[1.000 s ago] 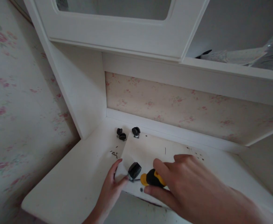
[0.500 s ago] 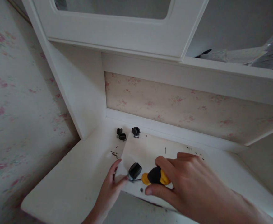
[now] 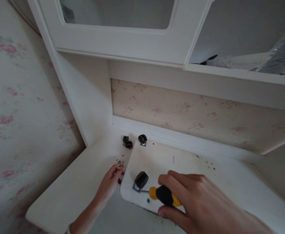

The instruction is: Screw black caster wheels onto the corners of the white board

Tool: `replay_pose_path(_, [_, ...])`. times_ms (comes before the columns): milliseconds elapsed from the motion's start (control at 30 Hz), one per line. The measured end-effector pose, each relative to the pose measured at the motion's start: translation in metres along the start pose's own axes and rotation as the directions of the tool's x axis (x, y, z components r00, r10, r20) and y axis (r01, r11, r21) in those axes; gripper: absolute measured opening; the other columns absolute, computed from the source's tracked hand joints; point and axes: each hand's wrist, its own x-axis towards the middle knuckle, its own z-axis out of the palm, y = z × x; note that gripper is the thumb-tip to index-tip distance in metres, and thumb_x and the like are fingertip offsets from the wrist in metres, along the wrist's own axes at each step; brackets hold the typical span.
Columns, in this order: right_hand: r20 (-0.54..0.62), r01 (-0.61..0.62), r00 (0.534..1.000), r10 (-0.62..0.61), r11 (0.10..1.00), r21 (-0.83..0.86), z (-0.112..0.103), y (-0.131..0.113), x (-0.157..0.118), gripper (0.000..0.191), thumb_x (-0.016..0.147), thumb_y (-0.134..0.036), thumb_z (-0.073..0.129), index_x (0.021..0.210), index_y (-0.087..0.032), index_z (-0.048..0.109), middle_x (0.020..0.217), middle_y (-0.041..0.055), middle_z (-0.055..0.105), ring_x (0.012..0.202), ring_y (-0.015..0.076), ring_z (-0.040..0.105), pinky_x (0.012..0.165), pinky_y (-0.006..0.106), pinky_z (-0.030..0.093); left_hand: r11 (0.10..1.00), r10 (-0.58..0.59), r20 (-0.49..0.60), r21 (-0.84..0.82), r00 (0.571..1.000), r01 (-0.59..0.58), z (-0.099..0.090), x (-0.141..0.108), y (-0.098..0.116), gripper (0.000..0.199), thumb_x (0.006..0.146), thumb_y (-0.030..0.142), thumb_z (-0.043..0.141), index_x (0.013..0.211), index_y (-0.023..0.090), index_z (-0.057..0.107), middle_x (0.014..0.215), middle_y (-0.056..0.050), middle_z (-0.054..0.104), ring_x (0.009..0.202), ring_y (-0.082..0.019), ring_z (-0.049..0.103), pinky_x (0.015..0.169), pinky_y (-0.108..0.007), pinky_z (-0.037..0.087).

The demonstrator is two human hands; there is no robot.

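Observation:
My right hand (image 3: 193, 201) is wrapped round the handle of a yellow and black screwdriver (image 3: 165, 196). Its thin shaft reaches left to the metal plate of a black caster wheel (image 3: 141, 179), which sits near the front left corner of a white panel (image 3: 162, 165). My left hand (image 3: 110, 182) is just left of that panel, with fingertips pinched together beside a small scatter of dark screws (image 3: 119, 161). Whatever may be between those fingertips is too small to make out.
Another black caster (image 3: 142, 139) stands at the panel's back left corner. Two loose casters (image 3: 127, 142) lie left of it on the white desktop (image 3: 84, 182). A cupboard door (image 3: 123, 42) overhangs the desk, and a white side board (image 3: 89, 97) rises at left.
My left hand has left the front caster and moved up and left to the screws, its fingers closing. My right hand keeps the screwdriver at the caster plate. The view has shifted slightly.

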Motion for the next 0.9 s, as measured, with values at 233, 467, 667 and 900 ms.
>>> replay_pose_path(233, [0.008, 0.005, 1.000, -0.006, 1.000, 0.018, 0.000, 0.000, 0.002, 0.026, 0.083, -0.048, 0.069, 0.083, -0.024, 0.059, 0.071, -0.0029, 0.066, 0.056, 0.0191, 0.065, 0.048, 0.031, 0.045, 0.901, 0.179, 0.040, 0.394, 0.983, -0.180, -0.038, 0.068, -0.006, 0.023, 0.089, 0.033, 0.053, 0.095, 0.019, 0.069, 0.098, -0.007, 0.073, 0.093, -0.022, 0.067, 0.086, -0.033, 0.048])
replay_pose_path(467, [-0.078, -0.033, 0.996, 0.031, 0.999, -0.026, 0.007, -0.001, 0.004, 0.038, 0.084, -0.061, 0.060, 0.080, -0.023, 0.059, 0.065, -0.0018, 0.065, 0.054, 0.0221, 0.064, 0.046, 0.033, 0.041, 0.684, 0.214, 0.240, 0.655, 0.947, -0.321, -0.018, 0.118, -0.016, 0.028, 0.092, 0.036, 0.059, 0.113, 0.017, 0.062, 0.114, -0.008, 0.065, 0.098, -0.021, 0.064, 0.086, -0.043, 0.054])
replay_pose_path(667, [0.091, -0.091, 0.992, 0.087, 0.995, 0.036, -0.010, -0.008, 0.000, 0.034, 0.077, -0.033, 0.076, 0.104, -0.025, 0.057, 0.089, -0.0015, 0.071, 0.069, 0.0232, 0.069, 0.055, 0.033, 0.051, 0.591, 0.227, 0.277, 0.723, 0.934, -0.358, -0.004, 0.131, -0.021, 0.032, 0.092, 0.034, 0.060, 0.119, 0.017, 0.059, 0.122, -0.009, 0.062, 0.104, -0.023, 0.063, 0.088, -0.045, 0.054])
replay_pose_path(900, [0.277, -0.043, 0.961, 0.007, 0.991, 0.124, -0.020, -0.002, 0.008, 0.021, 0.082, -0.024, 0.070, 0.099, -0.024, 0.058, 0.096, -0.0015, 0.066, 0.079, 0.0201, 0.067, 0.066, 0.033, 0.052, 0.652, 0.264, 0.244, 0.668, 0.933, -0.359, -0.009, 0.120, -0.016, 0.028, 0.092, 0.035, 0.059, 0.114, 0.017, 0.062, 0.119, -0.008, 0.063, 0.103, -0.022, 0.063, 0.089, -0.045, 0.052])
